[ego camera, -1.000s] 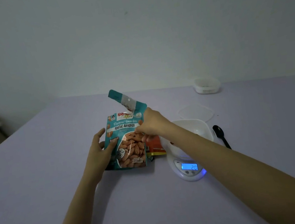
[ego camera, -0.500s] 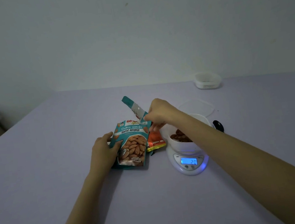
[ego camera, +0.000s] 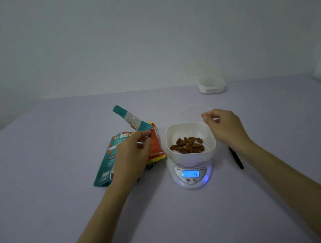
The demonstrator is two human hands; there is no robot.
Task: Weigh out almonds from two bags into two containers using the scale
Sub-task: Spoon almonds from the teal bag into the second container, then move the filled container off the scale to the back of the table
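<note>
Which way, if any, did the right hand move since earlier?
Yes: right hand went rightward, off the teal almond bag, past the white plastic bowl on the scale.

A white plastic bowl (ego camera: 189,132) of brown almonds (ego camera: 188,147) sits on the round white scale (ego camera: 190,175), mid-frame. Just left lie the teal foil bag (ego camera: 104,164) and orange foil bag (ego camera: 156,148); a second white container (ego camera: 211,84) stands upper right.
</note>
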